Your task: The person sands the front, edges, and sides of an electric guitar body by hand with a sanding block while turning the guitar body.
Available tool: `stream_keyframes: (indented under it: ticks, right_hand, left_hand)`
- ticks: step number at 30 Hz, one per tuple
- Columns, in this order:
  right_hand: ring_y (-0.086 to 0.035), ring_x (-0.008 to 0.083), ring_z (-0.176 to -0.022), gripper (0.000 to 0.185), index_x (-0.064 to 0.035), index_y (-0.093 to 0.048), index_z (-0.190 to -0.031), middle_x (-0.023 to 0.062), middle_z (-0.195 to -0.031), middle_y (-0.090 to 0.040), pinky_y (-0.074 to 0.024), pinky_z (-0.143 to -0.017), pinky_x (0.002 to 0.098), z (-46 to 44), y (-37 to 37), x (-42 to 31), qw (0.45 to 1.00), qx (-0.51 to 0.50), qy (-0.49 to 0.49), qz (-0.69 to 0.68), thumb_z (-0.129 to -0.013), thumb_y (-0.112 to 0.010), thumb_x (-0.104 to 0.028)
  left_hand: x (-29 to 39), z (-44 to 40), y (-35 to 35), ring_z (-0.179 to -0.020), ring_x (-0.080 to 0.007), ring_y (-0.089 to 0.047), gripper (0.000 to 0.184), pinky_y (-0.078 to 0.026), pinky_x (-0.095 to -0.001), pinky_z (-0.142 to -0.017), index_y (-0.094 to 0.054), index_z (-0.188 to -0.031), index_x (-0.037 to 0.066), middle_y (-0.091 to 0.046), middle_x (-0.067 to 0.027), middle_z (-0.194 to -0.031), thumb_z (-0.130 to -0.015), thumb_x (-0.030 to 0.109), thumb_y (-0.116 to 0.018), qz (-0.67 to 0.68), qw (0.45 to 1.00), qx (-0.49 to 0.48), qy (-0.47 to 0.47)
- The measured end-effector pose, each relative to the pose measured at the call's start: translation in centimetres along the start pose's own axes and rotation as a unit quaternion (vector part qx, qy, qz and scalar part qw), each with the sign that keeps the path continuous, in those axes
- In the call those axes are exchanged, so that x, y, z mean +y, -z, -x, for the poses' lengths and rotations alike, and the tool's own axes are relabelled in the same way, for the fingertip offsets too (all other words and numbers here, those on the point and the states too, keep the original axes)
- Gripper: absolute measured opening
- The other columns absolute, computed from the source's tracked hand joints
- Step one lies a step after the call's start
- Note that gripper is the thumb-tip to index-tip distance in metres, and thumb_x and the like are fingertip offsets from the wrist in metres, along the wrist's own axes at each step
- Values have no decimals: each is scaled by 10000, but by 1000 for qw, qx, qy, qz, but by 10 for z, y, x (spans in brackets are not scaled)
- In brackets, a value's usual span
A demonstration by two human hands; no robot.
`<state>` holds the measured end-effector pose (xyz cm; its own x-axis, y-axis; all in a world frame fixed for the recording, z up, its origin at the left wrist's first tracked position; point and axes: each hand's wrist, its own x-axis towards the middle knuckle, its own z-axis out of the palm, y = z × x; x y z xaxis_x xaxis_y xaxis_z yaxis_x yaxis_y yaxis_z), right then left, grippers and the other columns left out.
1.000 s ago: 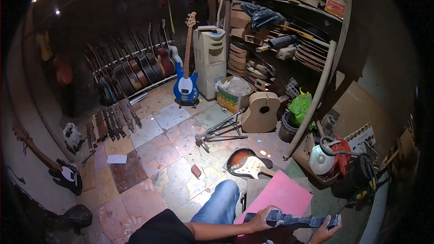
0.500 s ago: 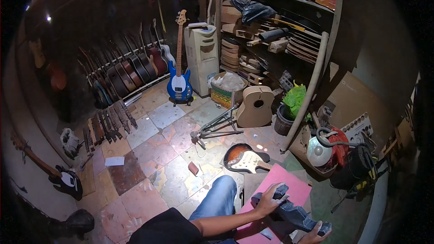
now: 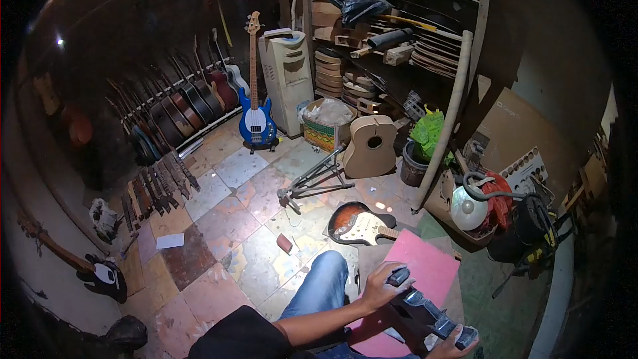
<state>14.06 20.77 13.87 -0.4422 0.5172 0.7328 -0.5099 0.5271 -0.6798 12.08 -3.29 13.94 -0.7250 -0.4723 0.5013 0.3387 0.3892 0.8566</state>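
My left hand (image 3: pixel 381 287) is closed around the upper end of a dark piece (image 3: pixel 428 309) with two projecting ends and pale, dusty edges; its exact kind is unclear. At the opposite end, my right hand (image 3: pixel 455 342) grips it low in the view, with its wrist cut off by the frame. Beneath the piece is a flat pink board (image 3: pixel 428 259), resting near my legs in blue jeans (image 3: pixel 319 282). Just past the board, a sunburst electric guitar (image 3: pixel 355 226) with a white pickguard lies on the floor.
A small reddish-brown cylinder (image 3: pixel 284 244) lies on the tiles. Ahead are a folding metal stand (image 3: pixel 309 183), an unfinished guitar body (image 3: pixel 365 156) and a blue bass (image 3: pixel 258 123). Loose necks (image 3: pixel 156 189) lie left; a cluttered box (image 3: pixel 458 219) stands right.
The held piece has shifted slightly left and turned between my hands, both still gripping it. The whole view has moved a little as my head turned.
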Motion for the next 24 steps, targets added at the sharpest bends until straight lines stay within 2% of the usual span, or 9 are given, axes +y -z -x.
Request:
stream_keyframes:
  ticks: [1,2,4,7,11,12,17,21,24]
  right_hand:
    - [-693,301,-974,562,35,-643,-1202,218,-1101,-709,-572,-880,396,4,2,15,1000,0,-1,6,-803,-903,-262]
    - [-634,289,-1076,549,45,-578,-1278,199,-1187,-656,-507,-964,397,12,9,30,995,-41,-79,33,-830,-833,-145]
    - [-583,263,-1089,486,53,-534,-1276,153,-1173,-608,-460,-998,392,19,29,14,983,-77,-162,32,-859,-763,-47]
    - [-543,239,-954,351,20,-535,-1113,112,-1023,-541,-469,-911,394,16,20,-25,991,-101,-83,12,-873,-752,-117]
    - [-513,289,-1020,401,-5,-518,-1144,145,-1129,-484,-435,-937,464,39,41,-59,987,-157,-26,5,-865,-716,-214]
    - [-527,307,-982,415,-19,-519,-1135,145,-1067,-503,-437,-933,478,39,48,-64,982,-191,-3,-6,-865,-715,-264]
    - [-562,295,-938,504,-74,-531,-1102,103,-1038,-521,-473,-853,447,66,60,-91,960,-265,47,-79,-795,-817,-355]
    - [-590,285,-902,579,-118,-542,-1075,70,-1015,-535,-502,-789,422,83,63,-103,944,-309,46,-108,-740,-899,-427]
    - [-595,271,-947,596,-132,-593,-1076,49,-1051,-563,-501,-804,418,90,66,-106,930,-346,32,-120,-681,-943,-408]
  left_hand:
    - [-5,3,-2,-941,-263,-715,485,-569,-371,-858,-690,-1139,31,-714,-146,-1051,-777,275,-900,-6,1000,25,12]
    - [-9,13,-5,-928,-257,-713,472,-570,-370,-845,-693,-1128,33,-714,-146,-1037,-776,267,-902,-11,999,44,30]
    - [-4,15,2,-918,-250,-712,483,-568,-363,-830,-693,-1130,31,-719,-143,-1002,-771,275,-905,-29,997,23,72]
    - [-1,17,12,-877,-223,-701,547,-563,-348,-805,-688,-1141,22,-726,-127,-964,-746,316,-926,-47,988,-3,149]
    - [-14,29,27,-928,-177,-673,453,-550,-321,-847,-638,-1155,-2,-699,-91,-1013,-802,137,-885,-16,992,-21,121]
    - [-15,32,32,-936,-177,-677,450,-551,-320,-854,-626,-1164,-5,-699,-98,-1025,-814,131,-875,10,990,-29,137]
    - [-7,32,47,-920,-165,-687,455,-563,-303,-830,-611,-1148,-8,-698,-100,-988,-802,109,-884,107,974,-19,199]
    - [-12,33,50,-915,-164,-679,476,-557,-297,-829,-567,-1134,7,-678,-95,-1017,-786,64,-886,131,971,13,200]
    - [-19,30,53,-925,-162,-668,482,-546,-303,-854,-561,-1125,17,-672,-89,-1030,-778,67,-891,128,973,5,193]
